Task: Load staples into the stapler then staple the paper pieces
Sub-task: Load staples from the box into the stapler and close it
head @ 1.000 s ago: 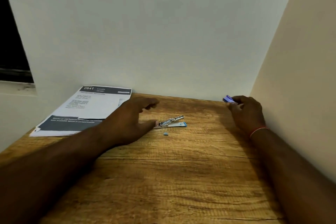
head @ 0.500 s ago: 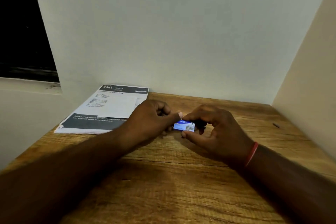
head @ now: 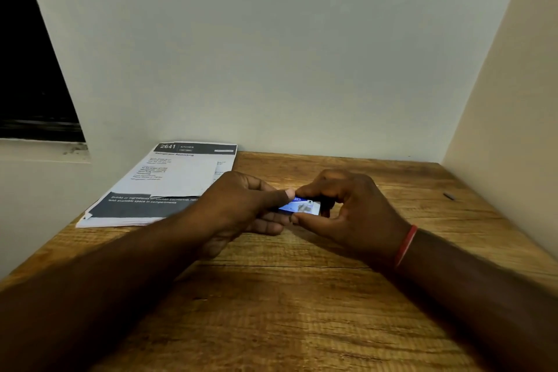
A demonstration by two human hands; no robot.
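Observation:
A small blue and white staple box [head: 302,206] is held between both hands over the middle of the wooden table [head: 302,311]. My right hand [head: 347,214] pinches it between thumb and fingers from the right. My left hand [head: 241,208] grips its left end, thumb on top. A stack of printed paper pieces [head: 169,184] lies at the back left of the table, against the wall. The stapler is hidden behind my hands.
A white wall closes the back of the table and a cream wall closes its right side. A small dark speck [head: 449,196] lies near the right wall. A dark window opening [head: 30,69] is at the far left.
My right hand brought the staple box from the back right corner to the table's middle. My left hand left the stapler and joined it on the box.

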